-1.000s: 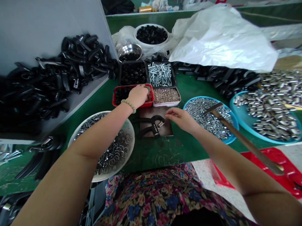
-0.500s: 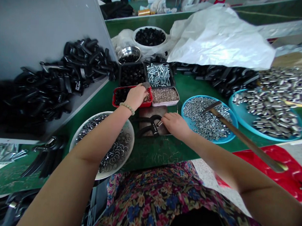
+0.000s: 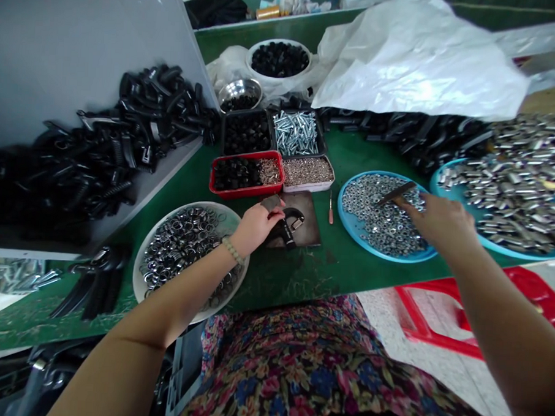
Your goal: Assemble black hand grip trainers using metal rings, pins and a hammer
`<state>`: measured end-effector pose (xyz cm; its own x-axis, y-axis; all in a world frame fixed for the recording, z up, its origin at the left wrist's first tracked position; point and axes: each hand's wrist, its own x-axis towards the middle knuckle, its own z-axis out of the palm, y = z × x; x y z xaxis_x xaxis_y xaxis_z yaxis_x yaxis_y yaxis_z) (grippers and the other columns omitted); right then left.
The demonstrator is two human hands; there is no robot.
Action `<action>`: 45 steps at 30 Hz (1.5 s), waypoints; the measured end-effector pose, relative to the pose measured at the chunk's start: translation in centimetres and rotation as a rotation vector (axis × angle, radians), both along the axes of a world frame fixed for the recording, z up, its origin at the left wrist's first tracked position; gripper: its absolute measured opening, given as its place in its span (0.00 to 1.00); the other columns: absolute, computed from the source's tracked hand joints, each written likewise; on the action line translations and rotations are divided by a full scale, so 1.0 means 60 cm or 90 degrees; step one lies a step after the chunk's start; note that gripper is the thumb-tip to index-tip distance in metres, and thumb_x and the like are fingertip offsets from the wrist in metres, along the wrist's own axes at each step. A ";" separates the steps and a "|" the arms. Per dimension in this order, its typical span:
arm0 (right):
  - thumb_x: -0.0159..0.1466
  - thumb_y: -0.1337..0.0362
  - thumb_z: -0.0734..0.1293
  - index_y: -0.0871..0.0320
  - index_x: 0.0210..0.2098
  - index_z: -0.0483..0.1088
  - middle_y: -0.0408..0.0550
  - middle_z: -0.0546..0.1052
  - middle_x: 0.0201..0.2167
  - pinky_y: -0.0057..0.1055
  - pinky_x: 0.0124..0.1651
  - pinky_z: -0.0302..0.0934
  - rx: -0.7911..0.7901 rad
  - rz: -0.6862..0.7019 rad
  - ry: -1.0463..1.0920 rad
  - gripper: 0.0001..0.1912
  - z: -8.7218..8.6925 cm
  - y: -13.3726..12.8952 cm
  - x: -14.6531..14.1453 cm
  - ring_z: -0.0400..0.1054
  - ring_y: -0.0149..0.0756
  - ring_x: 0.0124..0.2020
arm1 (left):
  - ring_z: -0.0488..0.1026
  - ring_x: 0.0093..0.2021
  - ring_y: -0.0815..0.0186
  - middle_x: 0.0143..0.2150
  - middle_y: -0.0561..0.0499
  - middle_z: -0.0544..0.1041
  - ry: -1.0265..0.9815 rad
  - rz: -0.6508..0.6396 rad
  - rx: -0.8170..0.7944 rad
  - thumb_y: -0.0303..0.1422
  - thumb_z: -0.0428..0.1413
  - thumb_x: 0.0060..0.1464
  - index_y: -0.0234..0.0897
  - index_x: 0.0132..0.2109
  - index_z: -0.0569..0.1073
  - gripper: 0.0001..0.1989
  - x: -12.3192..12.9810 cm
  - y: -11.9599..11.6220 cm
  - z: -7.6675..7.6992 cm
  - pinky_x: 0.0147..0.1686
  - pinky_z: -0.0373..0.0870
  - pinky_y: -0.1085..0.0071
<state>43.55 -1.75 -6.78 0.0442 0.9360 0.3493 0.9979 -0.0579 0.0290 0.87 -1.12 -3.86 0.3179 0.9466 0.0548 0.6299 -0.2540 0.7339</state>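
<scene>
Left hand (image 3: pixel 254 226) pinched shut above black handle part (image 3: pixel 286 234), grasped item indiscernible, right hand (image 3: pixel 446 224) gripping hammer (image 3: pixel 396 193) over nuts (image 3: pixel 379 220).

Beyond the left hand (image 3: pixel 257 224), with one grey piece (image 3: pixel 271 202), are two black bins (image 3: pixel 224 134), one red bin (image 3: pixel 245 192), one white bin (image 3: pixel 308 186) and one steel bowl (image 3: pixel 240 84). Two white bowls (image 3: pixel 138 266). Near the right hand (image 3: pixel 446 226), two blue trays (image 3: pixel 354 228), one hammer (image 3: pixel 396 193), one screwdriver (image 3: pixel 331 216).
</scene>
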 end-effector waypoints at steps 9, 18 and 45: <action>0.68 0.56 0.56 0.61 0.48 0.70 0.68 0.75 0.40 0.44 0.34 0.59 -0.126 -0.024 0.066 0.19 0.032 -0.005 -0.080 0.71 0.50 0.33 | 0.71 0.44 0.64 0.41 0.47 0.77 0.227 -0.150 0.147 0.29 0.49 0.62 0.34 0.43 0.75 0.10 0.001 0.000 -0.003 0.51 0.68 0.66; 0.69 0.58 0.54 0.56 0.50 0.65 0.54 0.79 0.39 0.36 0.34 0.65 -0.142 0.235 0.287 0.16 0.110 -0.065 -0.265 0.75 0.46 0.36 | 0.71 0.41 0.63 0.38 0.47 0.76 0.270 -0.102 0.184 0.35 0.48 0.63 0.34 0.43 0.74 0.12 0.003 0.005 -0.006 0.44 0.69 0.69; 0.70 0.59 0.51 0.58 0.50 0.65 0.54 0.79 0.37 0.39 0.38 0.63 -0.327 0.319 0.194 0.17 0.121 -0.054 -0.387 0.74 0.44 0.34 | 0.70 0.53 0.57 0.64 0.40 0.56 0.119 -0.035 0.143 0.31 0.61 0.49 0.37 0.59 0.58 0.33 -0.029 -0.040 -0.030 0.53 0.70 0.60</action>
